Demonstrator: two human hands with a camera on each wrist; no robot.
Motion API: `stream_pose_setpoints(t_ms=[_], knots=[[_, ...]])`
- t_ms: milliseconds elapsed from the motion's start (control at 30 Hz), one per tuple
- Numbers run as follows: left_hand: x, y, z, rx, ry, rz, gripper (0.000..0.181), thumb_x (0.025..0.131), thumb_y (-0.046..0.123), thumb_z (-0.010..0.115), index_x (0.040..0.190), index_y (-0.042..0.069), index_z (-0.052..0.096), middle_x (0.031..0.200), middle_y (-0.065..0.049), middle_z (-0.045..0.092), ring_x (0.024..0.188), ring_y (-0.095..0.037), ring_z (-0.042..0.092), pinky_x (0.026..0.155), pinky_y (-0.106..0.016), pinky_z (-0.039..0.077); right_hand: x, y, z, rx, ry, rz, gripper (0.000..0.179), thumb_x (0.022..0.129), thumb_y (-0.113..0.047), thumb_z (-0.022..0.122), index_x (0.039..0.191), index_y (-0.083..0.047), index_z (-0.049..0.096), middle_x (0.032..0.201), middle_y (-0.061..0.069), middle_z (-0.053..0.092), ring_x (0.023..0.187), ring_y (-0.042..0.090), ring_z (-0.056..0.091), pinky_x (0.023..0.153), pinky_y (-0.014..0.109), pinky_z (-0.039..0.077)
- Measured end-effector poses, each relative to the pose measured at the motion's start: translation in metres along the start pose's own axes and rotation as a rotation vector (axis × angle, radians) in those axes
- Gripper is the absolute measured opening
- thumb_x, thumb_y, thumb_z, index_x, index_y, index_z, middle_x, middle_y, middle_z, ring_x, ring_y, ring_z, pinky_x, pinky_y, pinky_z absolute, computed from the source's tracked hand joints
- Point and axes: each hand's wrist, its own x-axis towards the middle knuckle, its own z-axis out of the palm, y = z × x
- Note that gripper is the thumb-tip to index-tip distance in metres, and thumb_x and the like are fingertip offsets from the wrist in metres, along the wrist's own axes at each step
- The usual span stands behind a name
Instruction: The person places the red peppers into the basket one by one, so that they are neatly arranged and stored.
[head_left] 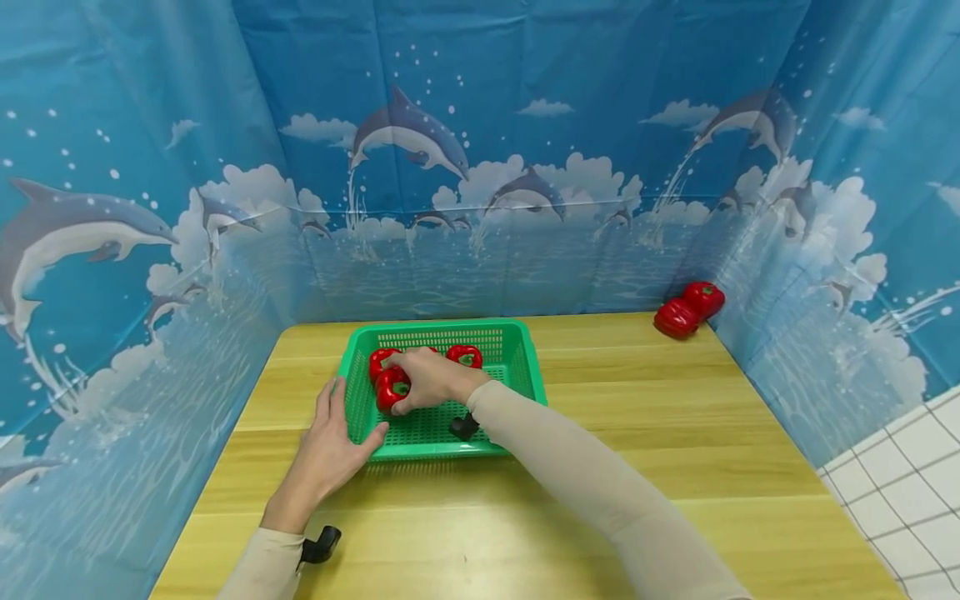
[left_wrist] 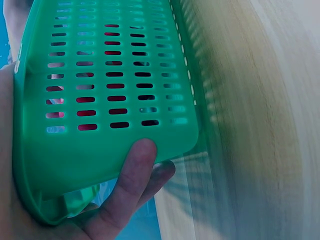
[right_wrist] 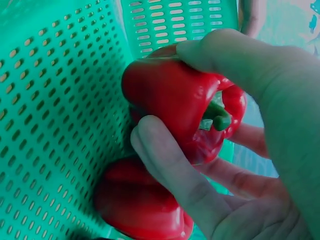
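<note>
Inside a green plastic basket [head_left: 450,451] my right hand [head_left: 431,379] grips a red bell pepper [right_wrist: 167,97], thumb on one side and fingers on the other. Its green stem faces back toward my palm in the right wrist view. A second red bell pepper [right_wrist: 137,202] lies beside it under my fingers. Behind my hand, another bell pepper [head_left: 465,356] sits by the basket's back wall, and one more [head_left: 381,362] is at the left. My left hand [head_left: 330,446] holds the basket's front left corner, with fingertips against the outer slotted wall [left_wrist: 100,155].
Red bell peppers [head_left: 677,318] lie together at the far right corner of the wooden table [head_left: 622,400]. A blue dolphin-print curtain [head_left: 465,250] closes off the back and both sides. White tiles [head_left: 900,475] show at the right.
</note>
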Motion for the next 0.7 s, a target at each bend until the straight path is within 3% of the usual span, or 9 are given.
stream_pose_setpoints(t_ms=[233, 700], knots=[[0.001, 0.000, 0.001, -0.001, 0.012, 0.007, 0.119, 0.112, 0.067, 0.066, 0.186, -0.001, 0.003, 0.194, -0.026, 0.006, 0.132, -0.062, 0.073, 0.112, -0.076, 0.059, 0.004, -0.009, 0.002, -0.012, -0.036, 0.032, 0.078, 0.106, -0.035, 0.090, 0.171, -0.010, 0.056, 0.162, 0.008, 0.072, 0.140, 0.026, 0.071, 0.114, 0.038, 0.064], [-0.002, 0.001, 0.000, 0.005, 0.003, 0.001, 0.118, 0.113, 0.066, 0.065, 0.186, -0.002, 0.002, 0.194, -0.027, 0.005, 0.135, -0.063, 0.072, 0.112, -0.076, 0.059, -0.006, -0.004, 0.000, 0.013, -0.048, 0.017, 0.066, 0.108, -0.028, 0.088, 0.166, -0.010, 0.062, 0.156, 0.008, 0.075, 0.144, 0.028, 0.071, 0.115, 0.041, 0.064]])
